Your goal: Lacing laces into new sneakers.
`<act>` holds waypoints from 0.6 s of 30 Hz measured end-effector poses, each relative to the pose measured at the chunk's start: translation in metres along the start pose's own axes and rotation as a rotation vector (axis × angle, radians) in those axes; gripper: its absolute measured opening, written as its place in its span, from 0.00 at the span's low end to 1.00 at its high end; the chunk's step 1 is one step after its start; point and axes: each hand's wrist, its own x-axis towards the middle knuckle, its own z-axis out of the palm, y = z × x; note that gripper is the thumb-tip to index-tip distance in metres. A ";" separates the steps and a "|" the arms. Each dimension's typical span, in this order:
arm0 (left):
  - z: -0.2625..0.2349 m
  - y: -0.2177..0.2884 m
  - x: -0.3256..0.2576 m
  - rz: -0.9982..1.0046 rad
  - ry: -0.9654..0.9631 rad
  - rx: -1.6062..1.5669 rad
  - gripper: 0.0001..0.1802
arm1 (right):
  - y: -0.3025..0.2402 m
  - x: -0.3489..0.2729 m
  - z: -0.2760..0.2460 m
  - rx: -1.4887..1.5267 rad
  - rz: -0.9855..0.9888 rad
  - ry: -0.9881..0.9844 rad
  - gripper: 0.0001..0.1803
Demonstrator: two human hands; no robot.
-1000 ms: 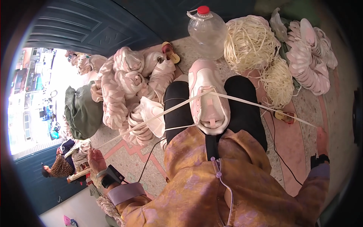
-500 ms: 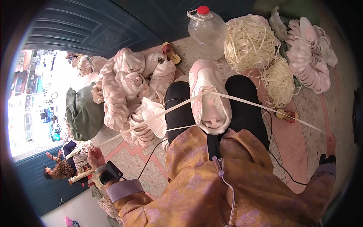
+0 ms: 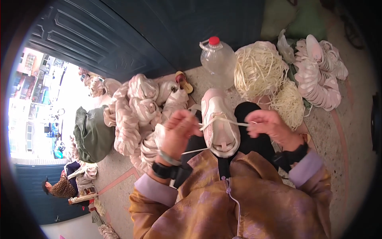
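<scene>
A pale pink and white sneaker [image 3: 213, 102] rests upright between my dark-trousered knees, its toe away from me and its opening toward me. A flat white shoelace [image 3: 229, 121] runs across its upper near the first eyelets. My left hand [image 3: 179, 129], slightly blurred, is closed on the lace just left of the shoe. On the other side, my right hand [image 3: 271, 126] pinches the same lace between thumb and fingers. Another strand of lace [image 3: 195, 151] stretches out below my left hand beside the shoe's opening.
Heaped pinkish-white shoe uppers [image 3: 139, 107] lie left, beside a dark green sack [image 3: 92, 133]. Beyond the sneaker stand a red-capped clear jug [image 3: 218, 63] and bundles of cream laces [image 3: 260, 71]. More stacked uppers [image 3: 316, 79] lie far right. Another person [image 3: 63, 186] sits at far left.
Both hands have come inward from wide apart to close beside the sneaker. The lace, stretched long to both sides before, now spans only a short length between them. The view has tipped upward.
</scene>
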 end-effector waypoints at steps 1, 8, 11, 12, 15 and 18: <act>0.012 -0.005 0.002 -0.002 -0.063 0.004 0.04 | -0.005 0.008 0.017 0.118 -0.023 -0.031 0.11; 0.058 -0.015 0.004 -0.027 -0.176 0.122 0.05 | -0.001 0.031 0.047 -0.321 -0.461 0.177 0.08; 0.063 -0.019 0.004 -0.064 -0.180 0.117 0.05 | 0.007 0.032 0.048 -0.323 -0.573 0.203 0.09; 0.064 -0.021 0.005 -0.085 -0.178 0.100 0.05 | 0.006 0.031 0.048 -0.323 -0.569 0.202 0.09; 0.065 -0.024 0.005 -0.125 -0.164 0.051 0.05 | 0.003 0.027 0.047 -0.358 -0.498 0.200 0.08; 0.063 -0.027 0.007 -0.161 -0.155 -0.016 0.05 | 0.007 0.026 0.047 -0.308 -0.434 0.146 0.09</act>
